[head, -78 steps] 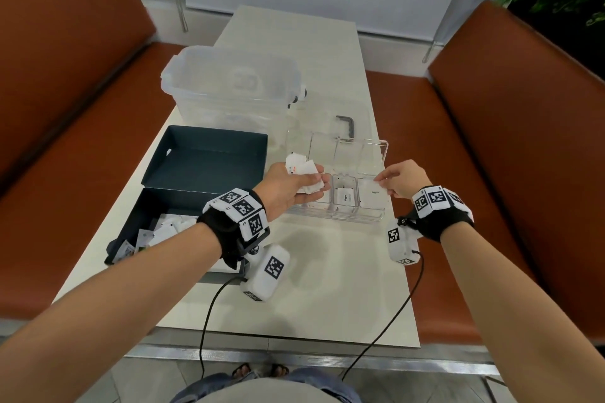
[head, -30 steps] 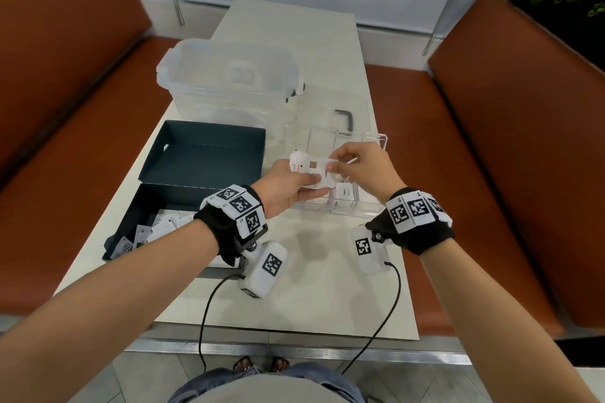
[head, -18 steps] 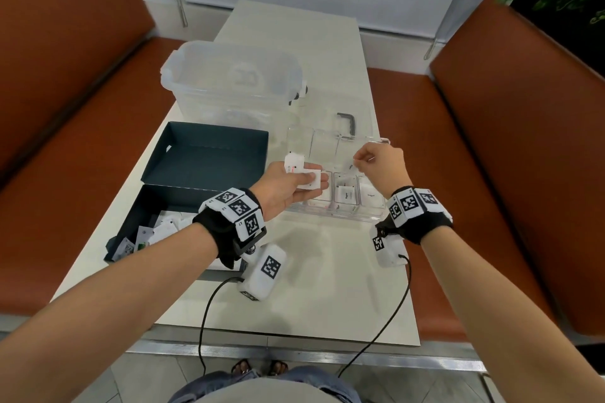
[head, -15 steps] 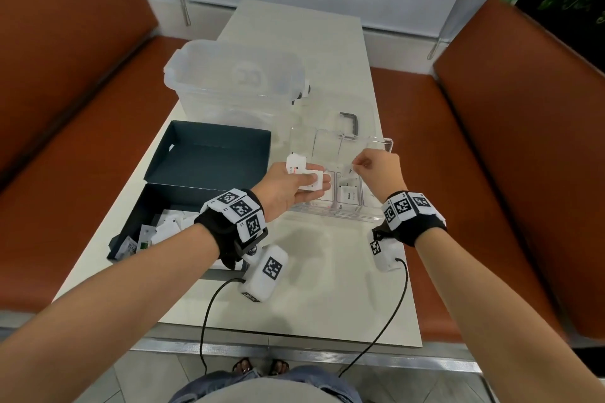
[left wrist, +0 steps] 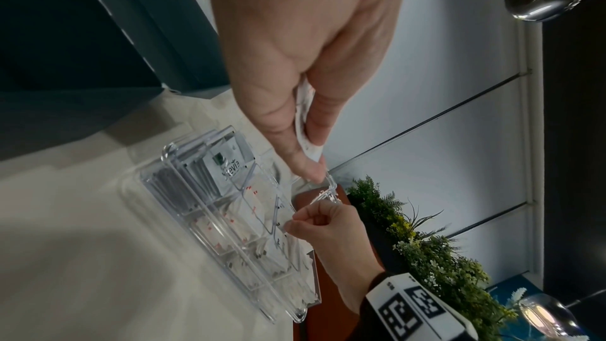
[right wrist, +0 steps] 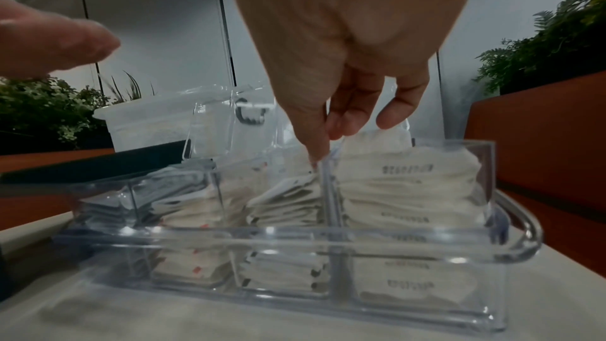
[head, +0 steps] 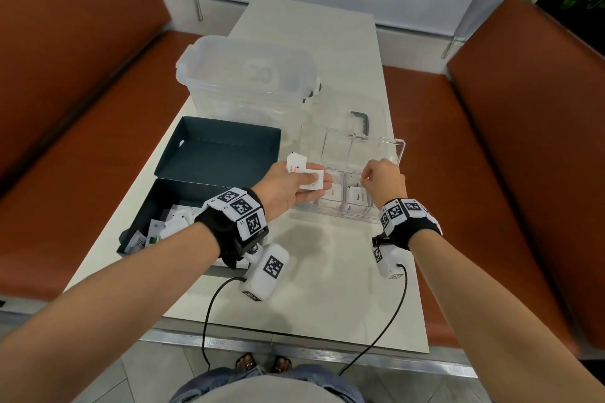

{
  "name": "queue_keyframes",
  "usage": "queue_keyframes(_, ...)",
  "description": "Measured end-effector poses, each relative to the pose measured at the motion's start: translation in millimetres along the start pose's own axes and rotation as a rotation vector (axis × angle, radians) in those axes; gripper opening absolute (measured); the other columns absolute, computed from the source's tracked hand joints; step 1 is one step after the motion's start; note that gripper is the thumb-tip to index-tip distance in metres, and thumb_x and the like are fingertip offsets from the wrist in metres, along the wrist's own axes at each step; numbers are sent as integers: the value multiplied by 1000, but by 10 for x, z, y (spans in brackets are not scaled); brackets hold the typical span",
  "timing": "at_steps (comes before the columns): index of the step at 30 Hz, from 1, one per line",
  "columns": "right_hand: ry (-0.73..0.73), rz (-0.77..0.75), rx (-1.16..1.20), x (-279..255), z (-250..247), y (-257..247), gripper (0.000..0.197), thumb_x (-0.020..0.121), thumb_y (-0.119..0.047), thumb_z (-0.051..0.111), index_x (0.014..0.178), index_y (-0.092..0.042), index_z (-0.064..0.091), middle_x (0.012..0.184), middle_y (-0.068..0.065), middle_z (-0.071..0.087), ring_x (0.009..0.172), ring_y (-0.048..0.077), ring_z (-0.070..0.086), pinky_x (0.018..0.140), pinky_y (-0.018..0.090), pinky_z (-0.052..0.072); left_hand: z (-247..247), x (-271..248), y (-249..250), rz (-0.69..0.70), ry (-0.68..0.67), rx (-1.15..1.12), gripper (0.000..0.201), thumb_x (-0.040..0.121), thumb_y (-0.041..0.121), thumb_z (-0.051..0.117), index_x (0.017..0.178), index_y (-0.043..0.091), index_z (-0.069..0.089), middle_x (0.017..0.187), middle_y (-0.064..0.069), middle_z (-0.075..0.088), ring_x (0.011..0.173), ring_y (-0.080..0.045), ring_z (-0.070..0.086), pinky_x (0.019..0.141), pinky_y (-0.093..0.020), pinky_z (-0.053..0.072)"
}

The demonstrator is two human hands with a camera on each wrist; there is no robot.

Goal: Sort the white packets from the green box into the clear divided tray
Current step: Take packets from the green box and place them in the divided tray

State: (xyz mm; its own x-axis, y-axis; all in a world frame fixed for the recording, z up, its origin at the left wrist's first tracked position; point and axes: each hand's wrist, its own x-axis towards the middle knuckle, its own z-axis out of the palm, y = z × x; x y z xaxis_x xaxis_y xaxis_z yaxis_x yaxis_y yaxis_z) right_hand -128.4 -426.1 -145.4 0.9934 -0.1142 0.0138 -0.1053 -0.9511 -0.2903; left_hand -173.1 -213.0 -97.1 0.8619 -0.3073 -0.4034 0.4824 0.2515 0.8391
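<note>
My left hand (head: 288, 190) hovers at the left end of the clear divided tray (head: 340, 214) and grips a small bunch of white packets (head: 299, 170); the left wrist view shows them pinched (left wrist: 303, 118) between thumb and fingers. My right hand (head: 384, 178) is over the tray's right compartments with its fingers drawn together, pinching a thin white packet. In the right wrist view its thumb (right wrist: 311, 139) points down at a divider beside a full stack of packets (right wrist: 406, 191). The dark green box (head: 144, 206) lies open at my left with several packets (head: 173, 222) inside.
A large clear lidded container (head: 248, 75) stands behind the box. The tray's clear lid with a black handle (head: 361, 121) stands open behind the tray. Brown benches (head: 82, 108) flank the narrow table, and its near edge (head: 294, 337) is close to me.
A second ago my right hand took a packet from the bunch in my left hand. It then moved right and down over the tray's right compartments. My left hand has barely moved.
</note>
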Motion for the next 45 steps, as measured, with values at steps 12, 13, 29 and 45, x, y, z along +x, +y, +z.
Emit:
queue_keyframes(12,125,-77,324,-161,-328,-304,5,89,-18,62,90,-14,60,83,3,62,73,16,57,67,15,45,26,72,52,-114,36,-157,44,99,33,52,121,-4,59,109,-24,69,100,-31,70,82,-34,58)
queue_keyframes(13,116,-113,415,-233,-373,-384,9,88,-23,65,91,-16,62,79,0,62,68,12,56,60,7,40,23,74,52,-122,29,-170,46,98,36,52,121,-4,59,109,-25,69,100,-31,70,82,-35,58)
queue_keyframes(29,-142,32,1075,-467,-583,-453,15,83,1,69,86,-6,56,70,9,62,65,24,68,64,34,58,112,72,17,-55,-40,8,27,100,16,51,122,1,58,114,-20,68,84,-16,65,73,-23,57)
queue_keyframes(45,58,-134,528,-60,-774,-227,2,82,-16,71,85,-16,71,72,-2,70,58,1,63,61,7,48,211,120,37,63,33,284,24,99,14,52,111,-4,63,84,-7,64,58,-7,54,57,-18,45)
